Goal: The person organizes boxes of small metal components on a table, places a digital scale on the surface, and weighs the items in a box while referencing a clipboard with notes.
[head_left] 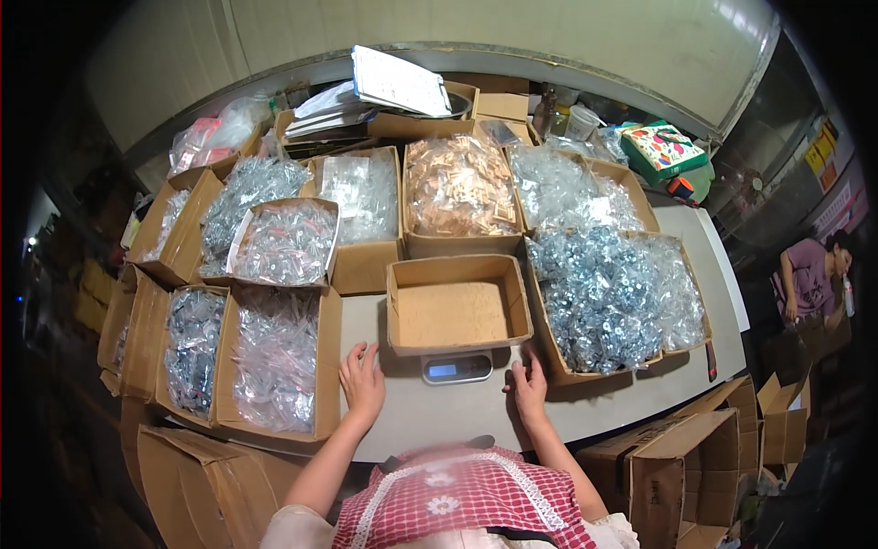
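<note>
A shallow cardboard box (457,346), with nothing in it, sits on a small digital scale (474,368) whose display is lit blue. My left hand (363,380) rests on the grey table to the left of the scale, fingers apart and holding nothing. On the other side, my right hand (528,389) lies by the scale with its fingers loosely spread and no object in it. Close to the right hand stands a box of bagged silvery metal parts (594,297). Beside my left hand is a box of clear bags with reddish bits (274,357).
Behind the scale is a box of bagged copper-coloured parts (460,188). More boxes of clear bags (283,242) crowd the left. A clipboard (398,82) leans at the back. A dark-handled tool (711,361) lies at the right edge. Cartons (681,467) flank the table; another person (809,279) is far right.
</note>
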Motion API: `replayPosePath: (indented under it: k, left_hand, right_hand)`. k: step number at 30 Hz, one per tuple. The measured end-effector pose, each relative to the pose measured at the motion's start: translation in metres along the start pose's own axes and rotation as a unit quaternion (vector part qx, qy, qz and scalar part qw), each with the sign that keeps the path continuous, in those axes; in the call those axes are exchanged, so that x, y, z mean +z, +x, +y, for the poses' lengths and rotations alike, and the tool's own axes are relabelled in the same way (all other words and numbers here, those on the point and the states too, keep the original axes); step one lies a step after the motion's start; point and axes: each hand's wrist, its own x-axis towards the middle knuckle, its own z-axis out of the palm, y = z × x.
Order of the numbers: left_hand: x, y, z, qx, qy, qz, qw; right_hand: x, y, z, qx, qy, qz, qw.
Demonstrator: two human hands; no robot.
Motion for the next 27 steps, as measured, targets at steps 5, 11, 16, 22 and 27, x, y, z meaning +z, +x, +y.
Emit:
replayPosePath:
  k: [5, 11, 16, 22, 27]
  left_hand:
    - [0.001, -0.001, 0.004, 0.027, 0.040, -0.006, 0.999]
    - [0.002, 0.000, 0.002, 0.027, 0.070, -0.005, 0.997]
    - [0.006, 0.001, 0.004, 0.044, 0.068, 0.013, 0.997]
    - [0.012, 0.003, 0.002, -0.069, -0.069, 0.004, 0.995]
    - [0.040, 0.012, -0.001, -0.074, -0.316, 0.012, 0.946]
  right_hand:
    - [0.005, 0.006, -0.005, -0.214, -0.279, 0.013, 0.936]
    - [0.022, 0.004, -0.018, -0.134, -0.385, 0.021, 0.913]
    - [0.000, 0.015, 0.013, -0.132, -0.171, 0.026, 0.976]
    - [0.003, 0.011, -0.008, 0.036, 0.096, -0.033, 0.994]
    - [0.027, 0.013, -0.028, 0.048, 0.119, -0.014, 0.992]
